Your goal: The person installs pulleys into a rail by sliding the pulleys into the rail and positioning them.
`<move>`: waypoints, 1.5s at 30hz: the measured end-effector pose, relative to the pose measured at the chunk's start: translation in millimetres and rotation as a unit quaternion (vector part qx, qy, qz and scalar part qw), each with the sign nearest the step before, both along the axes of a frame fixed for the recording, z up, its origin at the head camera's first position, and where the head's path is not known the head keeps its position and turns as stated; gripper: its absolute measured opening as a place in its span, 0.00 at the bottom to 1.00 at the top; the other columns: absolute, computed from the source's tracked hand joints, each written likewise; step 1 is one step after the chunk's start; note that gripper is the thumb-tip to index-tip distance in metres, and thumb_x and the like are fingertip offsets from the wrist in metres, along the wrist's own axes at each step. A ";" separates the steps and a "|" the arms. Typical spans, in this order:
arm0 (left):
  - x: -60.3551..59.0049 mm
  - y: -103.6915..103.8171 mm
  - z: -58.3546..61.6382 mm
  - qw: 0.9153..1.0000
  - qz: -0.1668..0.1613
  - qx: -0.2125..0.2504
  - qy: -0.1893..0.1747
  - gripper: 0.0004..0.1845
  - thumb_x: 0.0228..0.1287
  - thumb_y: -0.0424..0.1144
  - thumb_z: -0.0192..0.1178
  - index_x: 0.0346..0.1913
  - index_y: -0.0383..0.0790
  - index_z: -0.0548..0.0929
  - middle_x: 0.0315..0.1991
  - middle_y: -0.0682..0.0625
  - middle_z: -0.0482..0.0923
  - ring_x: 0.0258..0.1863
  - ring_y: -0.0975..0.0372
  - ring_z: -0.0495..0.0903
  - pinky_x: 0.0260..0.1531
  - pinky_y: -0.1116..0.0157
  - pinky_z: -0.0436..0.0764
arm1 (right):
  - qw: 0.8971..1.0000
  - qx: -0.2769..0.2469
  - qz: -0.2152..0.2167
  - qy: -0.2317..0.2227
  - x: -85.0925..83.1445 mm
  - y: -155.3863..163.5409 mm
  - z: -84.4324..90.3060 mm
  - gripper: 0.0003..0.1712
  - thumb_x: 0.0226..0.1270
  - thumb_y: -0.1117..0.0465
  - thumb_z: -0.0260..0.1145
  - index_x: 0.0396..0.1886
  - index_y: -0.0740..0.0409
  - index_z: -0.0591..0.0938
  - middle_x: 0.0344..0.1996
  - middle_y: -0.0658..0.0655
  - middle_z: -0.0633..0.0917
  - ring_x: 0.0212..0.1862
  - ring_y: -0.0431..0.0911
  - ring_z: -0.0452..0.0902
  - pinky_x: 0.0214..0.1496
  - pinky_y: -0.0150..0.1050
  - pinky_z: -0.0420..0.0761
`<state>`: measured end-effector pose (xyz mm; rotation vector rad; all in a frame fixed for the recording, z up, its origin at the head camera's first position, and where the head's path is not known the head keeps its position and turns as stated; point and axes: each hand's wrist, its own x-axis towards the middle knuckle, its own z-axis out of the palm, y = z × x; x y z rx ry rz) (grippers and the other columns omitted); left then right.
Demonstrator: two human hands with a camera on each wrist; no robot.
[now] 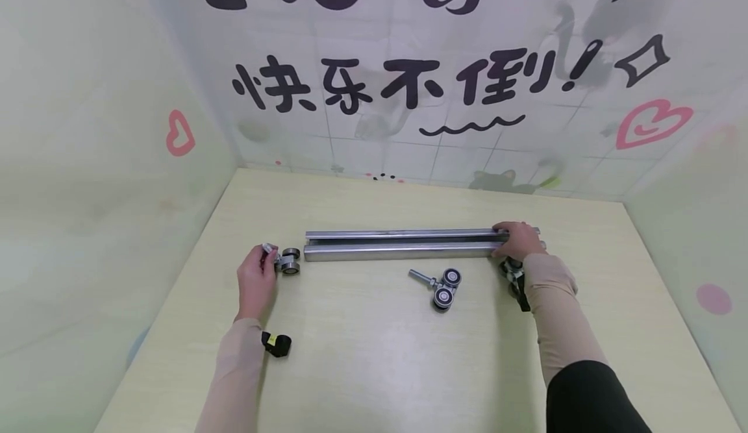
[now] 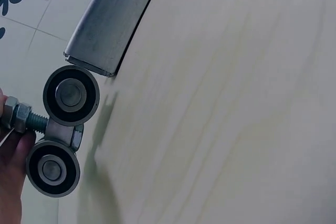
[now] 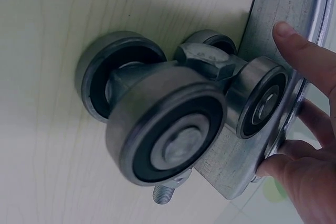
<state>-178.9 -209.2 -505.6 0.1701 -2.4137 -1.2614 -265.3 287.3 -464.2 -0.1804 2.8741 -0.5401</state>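
Observation:
My left hand point(image 1: 257, 280) pinches the threaded bolt of a roller trolley point(image 2: 62, 132), wheels facing the left end of a metal channel track point(image 1: 403, 251). In the left wrist view, the upper wheel sits right at that track end point(image 2: 92, 59). The track lies lengthwise on the table, its slot facing up. My right hand point(image 1: 519, 241) grips the track's right end, thumb on the near side and fingers across the far side. Close under the right wrist is another roller trolley point(image 3: 168, 124) with several wheels, partly hidden by the arm in the head view.
A third roller trolley point(image 1: 447, 287) lies on the table point(image 1: 362, 355) in front of the track, its bolt pointing left. A printed wall sheet point(image 1: 380, 141) rises behind the table, with side panels point(image 1: 87, 225) at left and right.

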 end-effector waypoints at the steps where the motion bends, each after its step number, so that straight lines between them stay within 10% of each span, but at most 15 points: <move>1: -1.6 0.1 0.2 1.000 -0.001 0.000 0.002 0.11 0.67 0.36 0.49 0.44 0.30 0.75 0.40 0.40 0.78 0.39 0.55 0.78 0.35 0.82 0.73 | 1.000 -0.001 -0.001 0.000 -0.2 0.4 -0.3 0.34 0.44 0.63 0.73 0.54 0.67 0.73 0.54 0.73 0.72 0.58 0.73 0.57 0.61 0.62 0.58; 11: -17.1 2.2 2.9 0.999 -0.007 0.029 -0.011 0.13 0.67 0.37 0.49 0.45 0.30 0.75 0.41 0.39 0.78 0.41 0.54 0.78 0.40 0.64 0.80 | 1.000 -0.005 0.000 0.001 -0.9 1.6 -1.1 0.34 0.44 0.63 0.74 0.54 0.67 0.73 0.54 0.72 0.72 0.59 0.73 0.56 0.61 0.63 0.57; 45: -43.6 25.3 3.4 0.998 -0.051 -0.023 0.023 0.10 0.65 0.33 0.52 0.41 0.27 0.76 0.38 0.36 0.79 0.40 0.49 0.79 0.41 0.58 0.80 | 1.000 -0.009 -0.002 0.004 -0.1 2.1 -0.8 0.34 0.44 0.63 0.74 0.53 0.66 0.74 0.55 0.72 0.72 0.60 0.73 0.55 0.63 0.62 0.55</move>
